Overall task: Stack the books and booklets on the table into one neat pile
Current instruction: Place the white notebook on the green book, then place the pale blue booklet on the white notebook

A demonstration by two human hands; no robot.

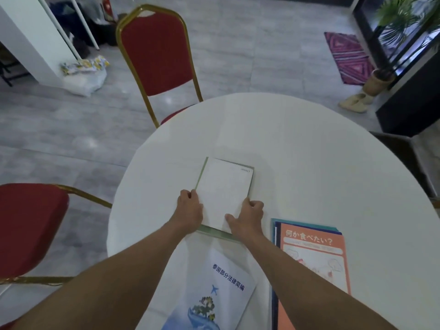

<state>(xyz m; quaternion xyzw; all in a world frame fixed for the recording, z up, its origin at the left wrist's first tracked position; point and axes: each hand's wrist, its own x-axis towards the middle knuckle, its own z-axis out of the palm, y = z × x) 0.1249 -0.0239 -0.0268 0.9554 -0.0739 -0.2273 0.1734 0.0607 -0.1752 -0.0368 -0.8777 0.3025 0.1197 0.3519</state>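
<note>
A white-covered book (223, 186) lies on a thin green booklet (215, 233) in the middle of the round white table (309, 144). My left hand (189, 208) grips the white book's near left corner. My right hand (247, 216) holds its near right edge, thumb pressed on the cover. Near me lies a white and blue booklet with a plane and an island picture (214, 298). To its right an orange booklet (314, 258) tops a small pile of blue and teal ones (276, 225).
A red chair with a gold frame (154, 55) stands at the table's far left side. Another red chair (26, 225) is at my left. A dark cabinet (409, 96) and a potted plant (381, 79) stand at the far right.
</note>
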